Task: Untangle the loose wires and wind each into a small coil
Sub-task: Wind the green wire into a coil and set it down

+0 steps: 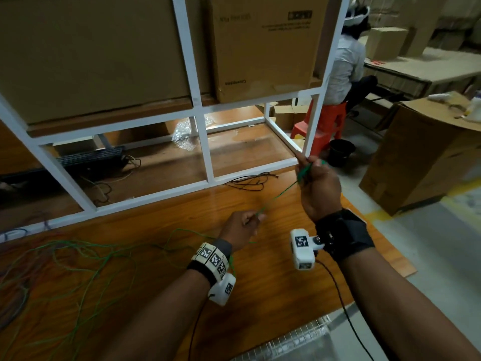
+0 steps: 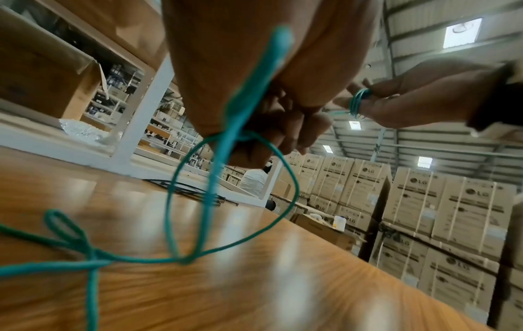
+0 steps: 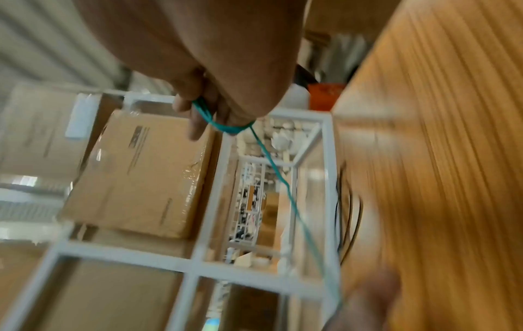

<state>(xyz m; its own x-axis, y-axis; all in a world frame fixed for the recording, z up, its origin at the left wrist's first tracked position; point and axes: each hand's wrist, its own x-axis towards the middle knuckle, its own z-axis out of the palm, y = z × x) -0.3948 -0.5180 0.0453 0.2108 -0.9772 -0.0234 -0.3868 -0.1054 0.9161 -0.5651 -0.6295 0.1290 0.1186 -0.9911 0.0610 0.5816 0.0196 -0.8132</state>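
Note:
A green wire [image 1: 282,192] runs taut between my two hands above the wooden table [image 1: 273,295]. My right hand [image 1: 316,182] is raised at the table's far right corner and grips a few small turns of this wire [image 2: 357,103] wound round its fingers [image 3: 195,125]. My left hand [image 1: 243,226] sits lower, mid-table, with curled fingers pinching the same wire [image 2: 246,112]. From the left hand the wire trails down in loose loops [image 2: 226,201] to a green tangle [image 1: 86,259] spread over the table's left side.
Purple, blue and grey wires [image 1: 15,303] lie at the far left edge. Thin black wires [image 1: 251,181] rest by the white metal rack [image 1: 205,142], which carries cardboard boxes [image 1: 265,48]. A wire-mesh basket [image 1: 294,340] sits at the near edge. Another person [image 1: 346,61] sits behind on an orange stool.

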